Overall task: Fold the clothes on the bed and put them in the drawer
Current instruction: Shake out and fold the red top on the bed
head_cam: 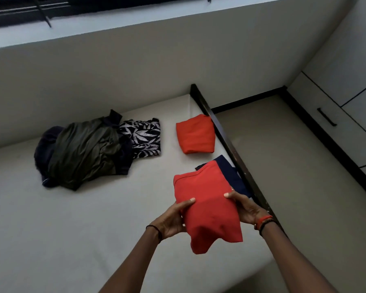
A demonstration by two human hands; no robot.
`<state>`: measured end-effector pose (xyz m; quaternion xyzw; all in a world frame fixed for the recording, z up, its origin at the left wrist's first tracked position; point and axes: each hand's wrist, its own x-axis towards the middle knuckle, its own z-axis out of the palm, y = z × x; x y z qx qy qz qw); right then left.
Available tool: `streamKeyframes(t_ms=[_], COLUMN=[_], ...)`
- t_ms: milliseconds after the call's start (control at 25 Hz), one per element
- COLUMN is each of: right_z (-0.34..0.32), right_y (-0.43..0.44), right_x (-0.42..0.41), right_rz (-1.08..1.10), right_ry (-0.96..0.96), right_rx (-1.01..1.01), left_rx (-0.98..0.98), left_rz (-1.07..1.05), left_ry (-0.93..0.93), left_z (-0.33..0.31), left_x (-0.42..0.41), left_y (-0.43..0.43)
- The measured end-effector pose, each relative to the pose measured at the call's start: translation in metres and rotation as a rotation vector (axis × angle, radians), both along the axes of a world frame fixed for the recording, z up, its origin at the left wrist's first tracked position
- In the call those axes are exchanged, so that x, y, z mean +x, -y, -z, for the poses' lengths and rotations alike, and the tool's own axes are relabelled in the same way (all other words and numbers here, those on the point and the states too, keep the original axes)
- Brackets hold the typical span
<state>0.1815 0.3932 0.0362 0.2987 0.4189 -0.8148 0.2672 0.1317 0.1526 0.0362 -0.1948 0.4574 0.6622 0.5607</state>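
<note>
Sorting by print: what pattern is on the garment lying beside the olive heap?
The garment has white leaves on black; the head view shows it.

I hold a folded red cloth [207,208] with my left hand [173,218] and my right hand [244,208], one on each side, thumbs on top. Just past it, a dark blue cloth [230,172] lies on the bed [93,218]. Another red cloth [195,134] lies farther away. A heap of dark clothes [82,153] sits on the left, touching a leaf cloth [144,138].
</note>
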Motion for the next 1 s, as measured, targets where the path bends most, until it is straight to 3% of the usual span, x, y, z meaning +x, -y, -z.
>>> streamKeyframes(t_ms=[320,480,720,840,920,1000], right_z=[0.052,0.086,0.119,0.119,0.116,0.109], right_y=[-0.104,-0.134,-0.147,-0.147,-0.141,-0.127], right_x=[-0.066,-0.092,-0.088,-0.080,-0.076,-0.072], right_rz=[-0.009,0.022,-0.214,-0.232,-0.312,-0.405], right_ry=[0.038,0.057,0.151,0.141,0.072,-0.056], right_rx=[0.303,0.352,0.672,0.766,1.018,1.371], left_rx=[-0.166,-0.210,-0.380,-0.407,-0.537,-0.719], left_rz=[-0.098,-0.152,0.069,0.064,0.020,-0.038], left_ry=[-0.058,-0.082,-0.057,-0.074,-0.216,-0.504], left_z=[0.053,0.084,0.112,0.113,0.110,0.107], left_x=[-0.051,-0.063,-0.051,-0.047,-0.046,-0.044], left_y=[-0.111,-0.145,-0.159,-0.161,-0.166,-0.172])
